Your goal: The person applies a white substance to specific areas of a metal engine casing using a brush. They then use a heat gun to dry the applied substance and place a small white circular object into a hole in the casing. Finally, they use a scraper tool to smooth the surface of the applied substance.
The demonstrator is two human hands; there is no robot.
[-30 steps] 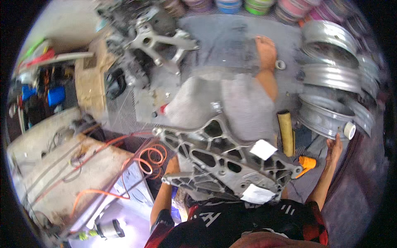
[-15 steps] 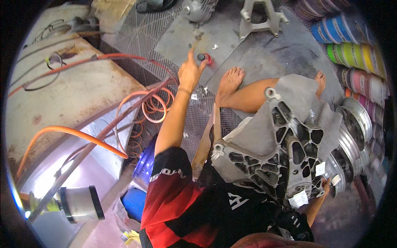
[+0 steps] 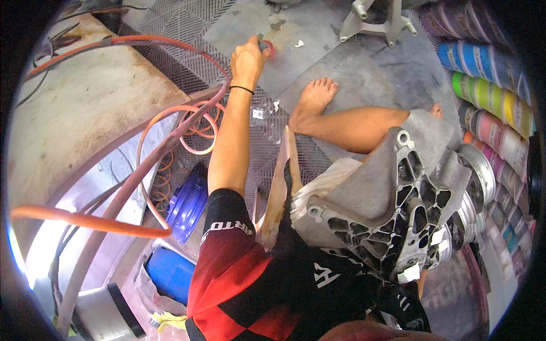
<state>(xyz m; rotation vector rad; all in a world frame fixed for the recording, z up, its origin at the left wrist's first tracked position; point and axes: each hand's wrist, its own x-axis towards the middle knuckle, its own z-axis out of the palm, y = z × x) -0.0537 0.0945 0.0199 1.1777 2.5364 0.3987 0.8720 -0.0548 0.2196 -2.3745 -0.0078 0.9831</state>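
Metal bracket (image 3: 408, 253), grey and with many openings in its body, lies over the lap of the person, right of the centre and in the lower half of the picture. Under it there is a grey cloth (image 3: 372, 190), which covers a part of the legs. Two pieces of white paper (image 3: 408, 274) are on the lower end of the bracket.

The left hand (image 3: 247, 59) is stretched out to the upper middle of the picture, low over the floor, and its thumb side is at a small red bottle (image 3: 269, 50) with a dark top. This bottle is blurred and partly hidden, so I cannot tell if the fingers are closed on it. A thin black band (image 3: 242, 89) goes around the left wrist. The right hand is hidden behind the bracket, and its state I cannot tell.

Near the middle, one bare foot (image 3: 318, 99) rests on the floor (image 3: 364, 68). Another metal part (image 3: 389, 29) stands at the top edge. At the right side are silver wheel rims (image 3: 483, 176) and rows of colourful tubs (image 3: 492, 99). On the left, an orange hose (image 3: 91, 220) passes beside a stained bench (image 3: 96, 96), and a blue rim (image 3: 190, 204) is near the person's sleeve (image 3: 227, 219).
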